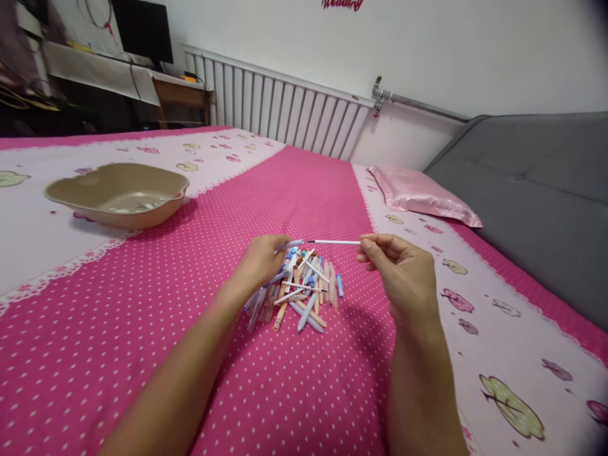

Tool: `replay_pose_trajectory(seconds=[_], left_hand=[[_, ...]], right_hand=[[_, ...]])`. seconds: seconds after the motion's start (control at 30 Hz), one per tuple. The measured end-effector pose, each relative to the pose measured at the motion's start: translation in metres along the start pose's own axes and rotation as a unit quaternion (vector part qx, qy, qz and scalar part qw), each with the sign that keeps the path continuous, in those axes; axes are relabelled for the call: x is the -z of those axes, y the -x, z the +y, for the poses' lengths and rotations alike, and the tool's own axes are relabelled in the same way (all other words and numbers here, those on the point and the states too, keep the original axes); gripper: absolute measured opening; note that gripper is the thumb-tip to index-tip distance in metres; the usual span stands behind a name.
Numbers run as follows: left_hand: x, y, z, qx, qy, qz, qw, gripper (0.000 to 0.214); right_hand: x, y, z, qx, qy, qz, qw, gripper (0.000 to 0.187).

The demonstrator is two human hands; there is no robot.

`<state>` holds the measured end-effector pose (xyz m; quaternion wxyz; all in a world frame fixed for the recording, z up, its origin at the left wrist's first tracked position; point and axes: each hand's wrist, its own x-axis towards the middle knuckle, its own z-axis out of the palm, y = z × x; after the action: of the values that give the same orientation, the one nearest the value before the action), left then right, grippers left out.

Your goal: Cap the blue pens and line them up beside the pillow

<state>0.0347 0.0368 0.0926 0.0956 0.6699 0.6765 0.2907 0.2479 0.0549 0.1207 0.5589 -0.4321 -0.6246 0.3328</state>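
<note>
Pinched in my right hand (396,269) is a thin white pen refill (337,242), held level with its dark tip pointing left. My left hand (261,258) closes around a pale blue pen barrel (294,243), whose end faces the refill's tip with a small gap between them. Just below both hands lies a heap of pen parts (304,285) on the bed: clear, peach, pink and blue barrels, white refills and small caps. A short blue cap (339,285) sits at the heap's right edge.
A beige plastic basin (118,212) with some small pale pieces inside stands on the pink dotted bedspread (190,354) at the left. A pink pillow (422,196) lies by the grey headboard (532,183). Behind the bed are a radiator (280,107) and a desk with a monitor (144,31).
</note>
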Motion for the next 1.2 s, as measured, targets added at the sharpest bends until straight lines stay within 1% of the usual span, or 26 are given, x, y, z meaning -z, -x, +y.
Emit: replay_pose_trajectory(seconds=[0.13, 0.33, 0.43, 0.57, 0.63, 0.7, 0.77, 0.83, 0.93, 1.0, 1.07, 1.13, 1.2], left_hand=[[0.000, 0.000, 0.000, -0.010, 0.006, -0.001, 1.000, 0.027], [0.000, 0.001, 0.002, -0.031, 0.005, -0.007, 0.999, 0.029], [0.000, 0.003, 0.004, -0.043, -0.021, -0.029, 0.998, 0.028], [-0.001, 0.007, 0.008, -0.054, -0.058, -0.079, 0.994, 0.025], [-0.003, 0.008, 0.009, -0.069, -0.055, -0.098, 0.991, 0.024], [-0.004, 0.008, 0.010, -0.084, -0.039, -0.104, 0.990, 0.023], [-0.004, 0.008, 0.012, -0.095, -0.013, -0.107, 0.990, 0.022], [-0.003, 0.009, 0.014, -0.106, 0.025, -0.108, 0.988, 0.021], [0.000, 0.009, 0.018, -0.109, 0.064, -0.107, 0.986, 0.019], [0.004, 0.009, 0.017, -0.097, 0.081, -0.111, 0.986, 0.018], [0.006, 0.007, 0.013, -0.072, 0.105, -0.109, 0.986, 0.018], [0.006, 0.003, 0.005, -0.041, 0.130, -0.081, 0.987, 0.019], [0.005, 0.000, -0.004, -0.010, 0.151, -0.031, 0.988, 0.022]], right_hand=[[-0.001, 0.001, 0.000, 0.000, 0.000, -0.008, 1.000, 0.017], [-0.005, 0.002, 0.001, 0.000, 0.014, -0.014, 1.000, 0.019], [-0.008, 0.002, 0.002, 0.004, 0.024, -0.014, 1.000, 0.021], [-0.010, 0.002, 0.004, 0.033, 0.046, -0.007, 0.998, 0.025], [-0.011, 0.002, 0.005, 0.047, 0.057, -0.012, 0.997, 0.027], [-0.012, 0.002, 0.007, 0.056, 0.067, -0.020, 0.996, 0.028], [-0.015, 0.003, 0.007, 0.062, 0.079, -0.045, 0.994, 0.031], [-0.019, 0.004, 0.007, 0.073, 0.098, -0.088, 0.989, 0.034], [-0.027, 0.006, 0.008, 0.117, 0.150, -0.155, 0.969, 0.035], [-0.033, 0.007, 0.009, 0.146, 0.173, -0.172, 0.959, 0.037], [-0.039, 0.007, 0.013, 0.149, 0.167, -0.167, 0.960, 0.044], [-0.049, 0.010, 0.020, 0.141, 0.159, -0.169, 0.962, 0.049], [-0.061, 0.016, 0.028, 0.157, 0.178, -0.201, 0.950, 0.045]])
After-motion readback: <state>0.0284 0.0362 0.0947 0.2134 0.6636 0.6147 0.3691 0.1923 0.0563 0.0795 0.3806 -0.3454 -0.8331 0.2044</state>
